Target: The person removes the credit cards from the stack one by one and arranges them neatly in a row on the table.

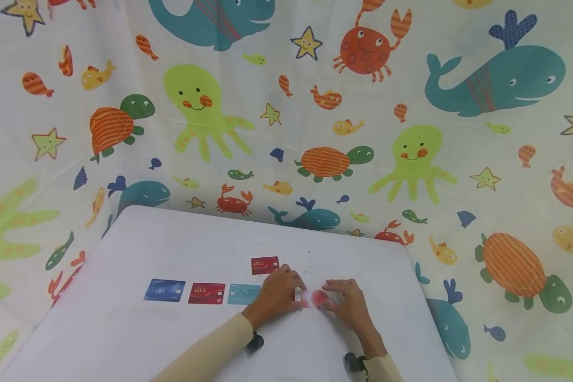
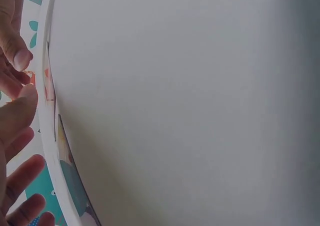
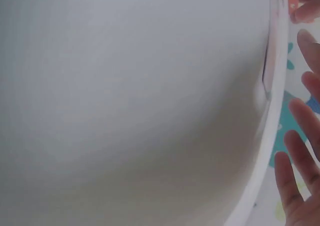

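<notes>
My left hand (image 1: 278, 293) lies over a mostly covered red card, of which a strip (image 1: 297, 295) shows by the fingers. A pale card with a round red spot (image 1: 319, 298) lies between my two hands. My right hand (image 1: 349, 305) is at the right side of this pale card, with thumb and fingertips by its edge. Both wrist views show fingers spread and fairly straight. Left of my hands lie a blue card (image 1: 164, 291), a red VIP card (image 1: 206, 293) and a light blue VIP card (image 1: 242, 293). Another red card (image 1: 265, 265) lies behind my left hand.
The cards lie flat on a white table (image 1: 210, 249). Behind the table hangs a curtain (image 1: 258, 79) printed with sea animals. A dark device (image 1: 255, 343) is worn on the left wrist, another (image 1: 354, 363) on the right.
</notes>
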`<state>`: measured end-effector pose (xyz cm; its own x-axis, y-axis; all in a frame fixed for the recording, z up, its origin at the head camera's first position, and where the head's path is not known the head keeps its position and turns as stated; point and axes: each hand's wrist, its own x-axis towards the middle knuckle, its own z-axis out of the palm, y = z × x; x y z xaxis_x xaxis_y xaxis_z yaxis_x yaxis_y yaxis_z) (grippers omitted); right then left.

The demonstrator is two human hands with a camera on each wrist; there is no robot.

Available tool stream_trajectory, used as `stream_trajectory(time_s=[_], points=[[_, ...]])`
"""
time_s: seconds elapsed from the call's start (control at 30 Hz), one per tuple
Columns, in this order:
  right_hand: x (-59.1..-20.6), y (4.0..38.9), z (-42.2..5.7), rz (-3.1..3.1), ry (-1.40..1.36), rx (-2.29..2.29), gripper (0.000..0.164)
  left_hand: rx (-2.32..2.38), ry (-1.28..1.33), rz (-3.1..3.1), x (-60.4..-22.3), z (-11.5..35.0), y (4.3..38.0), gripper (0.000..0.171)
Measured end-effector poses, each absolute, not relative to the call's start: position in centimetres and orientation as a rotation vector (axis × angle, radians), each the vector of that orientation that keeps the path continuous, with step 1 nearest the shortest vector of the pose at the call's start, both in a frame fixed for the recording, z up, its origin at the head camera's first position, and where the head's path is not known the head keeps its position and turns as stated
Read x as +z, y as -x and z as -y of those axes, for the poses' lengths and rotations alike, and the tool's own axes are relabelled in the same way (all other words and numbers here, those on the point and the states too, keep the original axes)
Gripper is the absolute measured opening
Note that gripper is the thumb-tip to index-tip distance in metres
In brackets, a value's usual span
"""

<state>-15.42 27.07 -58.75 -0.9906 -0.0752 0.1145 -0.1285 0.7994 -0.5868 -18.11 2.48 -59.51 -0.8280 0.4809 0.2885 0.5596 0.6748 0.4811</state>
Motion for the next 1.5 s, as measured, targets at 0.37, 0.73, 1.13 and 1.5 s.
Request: stream_trajectory(time_s=[0.37,0.73,1.13,1.5], points=[[-58.3,16.7,-25.5,2.890,-0.179,1.060,0.034,-0.837,0.812,2.721,-59.5,-0.8,18.7,0.038],[-58.0,17.8,-23.8,2.877,-0.183,1.088,0.036,-0.841,0.761,2.713,-59.0,1.5,19.2,0.041],[-57.7,19.0,-21.9,2.912,-0.213,1.070,0.037,-0.826,0.707,2.672,-59.2,3.7,20.0,0.041],[-57.5,20.2,-19.8,2.912,-0.285,1.089,0.034,-0.842,0.626,2.689,-59.1,5.8,20.5,0.041]])
